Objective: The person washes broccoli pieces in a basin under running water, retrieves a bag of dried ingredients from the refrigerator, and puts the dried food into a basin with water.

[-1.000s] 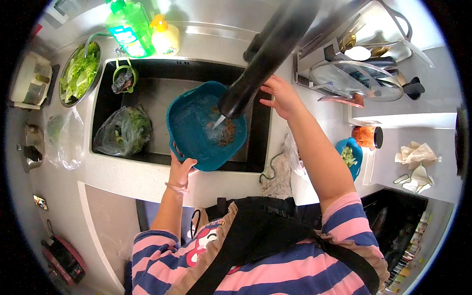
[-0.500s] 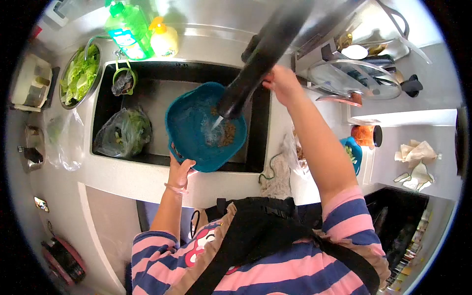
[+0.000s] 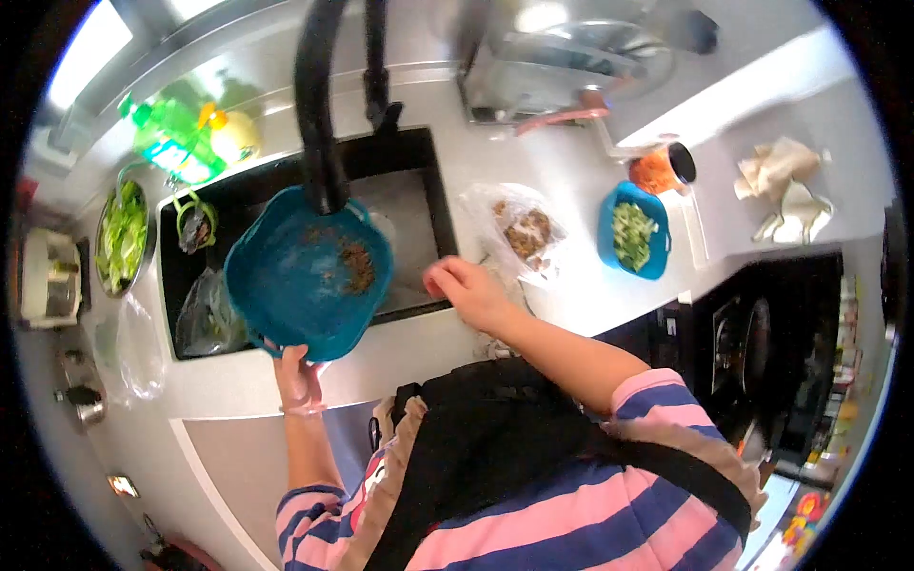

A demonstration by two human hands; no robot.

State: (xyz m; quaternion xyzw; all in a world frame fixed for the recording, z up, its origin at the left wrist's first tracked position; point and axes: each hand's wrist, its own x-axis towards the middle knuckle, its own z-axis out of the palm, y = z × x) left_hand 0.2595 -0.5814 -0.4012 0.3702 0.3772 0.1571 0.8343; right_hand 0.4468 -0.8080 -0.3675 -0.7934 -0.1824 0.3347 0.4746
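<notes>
My left hand (image 3: 298,377) grips the near rim of a blue plastic basin (image 3: 290,295), holding it over the black sink (image 3: 416,271). Brown, crumbly bits (image 3: 358,266) lie in the basin with a little water, and what they are I cannot make out. The spout of the black faucet (image 3: 317,114) hangs over the basin's far side, and no stream shows from it. My right hand (image 3: 465,290) hovers near the sink's right front corner, apart from the basin, its fingers curled in with nothing visible in them.
On the right counter are a plastic bag of brown pieces (image 3: 526,234), a blue container of chopped greens (image 3: 633,236) and an orange jar (image 3: 657,171). Soap bottles (image 3: 176,143) and a bowl of lettuce (image 3: 122,238) stand left. A plastic bag (image 3: 208,319) lies in the sink.
My right hand has come away from the faucet's handle and back toward me. The water stream into the basin has stopped. My view has shifted right; my left hand still holds the basin.
</notes>
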